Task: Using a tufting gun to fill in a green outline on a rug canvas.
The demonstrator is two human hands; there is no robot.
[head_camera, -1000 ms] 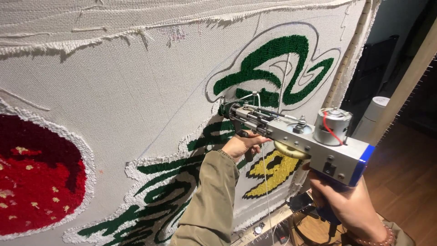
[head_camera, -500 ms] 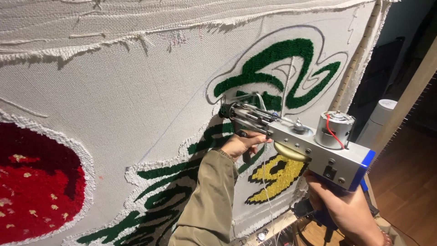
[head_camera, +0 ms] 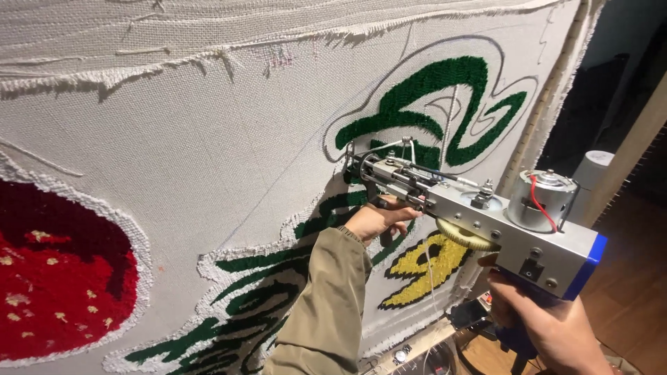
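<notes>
Tufting gun (head_camera: pixel 486 222) looks front-heavy, rigid: your right hand (head_camera: pixel 549 326) grips its rear handle, left hand (head_camera: pixel 379 219) fingers curl around the front grip under its barrel.

Both hands hold a silver tufting gun (head_camera: pixel 479 215) against the stretched backing cloth (head_camera: pixel 194 160): left hand (head_camera: pixel 379 219) under its front, right hand (head_camera: pixel 549 326) gripping the blue handle. Its needle tip meets the green tufted shape (head_camera: pixel 424 104); a red patch (head_camera: pixel 55 278) lies far left
</notes>
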